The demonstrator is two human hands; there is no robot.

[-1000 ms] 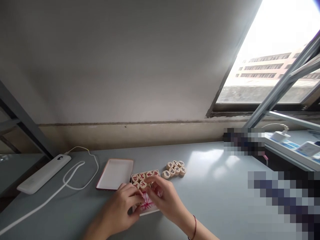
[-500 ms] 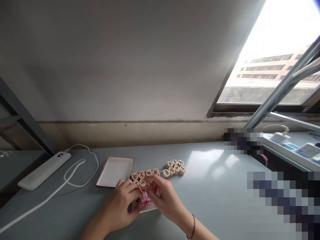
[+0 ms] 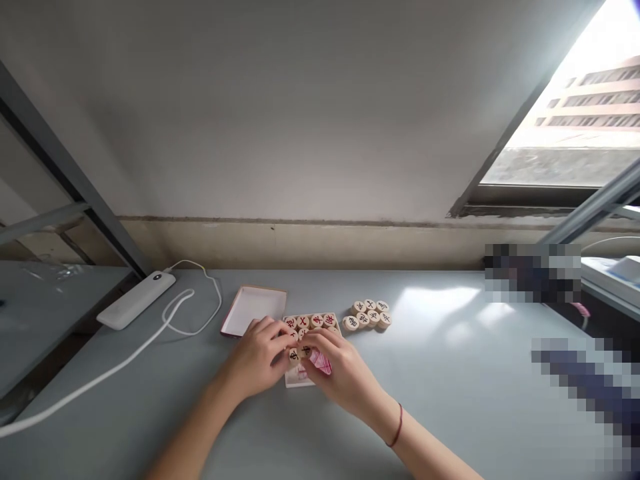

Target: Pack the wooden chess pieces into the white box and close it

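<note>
A shallow white box holds round wooden Chinese chess pieces with red characters in its far rows. Two black-lettered pieces lie side by side nearer me. My left hand curls over the box's left edge, thumb and fingers closed about the left black-lettered piece. My right hand reaches in from the right, thumb and fingertips pinching the other black-lettered piece. A pink-lined sheet shows at the bottom of the box, partly under my right hand.
Several black-lettered pieces stand grouped right of the box. The box lid lies open side up at back left. A white power bank and white cable are farther left. Metal frame posts flank the grey desk.
The view has swung left and down, so things appear shifted right and higher. Two black-lettered pieces now show side by side in the box, between my hands.
</note>
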